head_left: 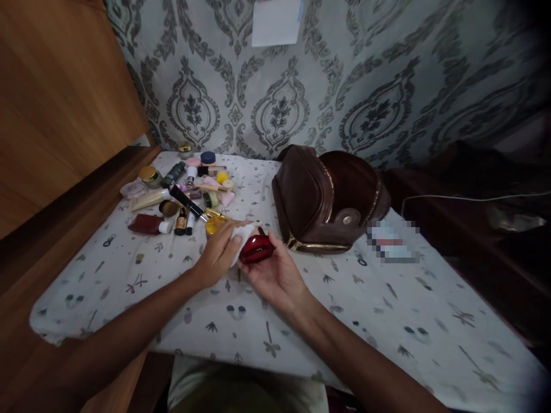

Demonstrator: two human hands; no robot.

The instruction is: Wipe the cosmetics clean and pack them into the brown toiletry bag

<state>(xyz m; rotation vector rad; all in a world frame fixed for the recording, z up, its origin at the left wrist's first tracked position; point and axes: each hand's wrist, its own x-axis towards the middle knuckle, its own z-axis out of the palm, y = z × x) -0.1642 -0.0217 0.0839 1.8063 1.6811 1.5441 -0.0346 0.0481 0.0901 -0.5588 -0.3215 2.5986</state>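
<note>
My right hand (279,278) holds a glossy dark red rounded object (257,248) from below and from its right side. Against the left side of that object, my left hand (218,252) presses a white cloth or tissue (241,236), pinched between thumb and fingers. Both hands are over the front middle of the table, close together. Just behind my left hand lies a yellow-gold round item (213,225), partly covered by the fingers. A black-handled brush (186,201) lies beyond it among several cosmetics.
An open brown bag (305,198) with gold zips stands right of the hands. Jars, a cream tube (148,199) and a dark red pouch (146,224) lie at left. A blurred flat item (392,242) is right of the bag. Patterned cloth (275,341) covers the table.
</note>
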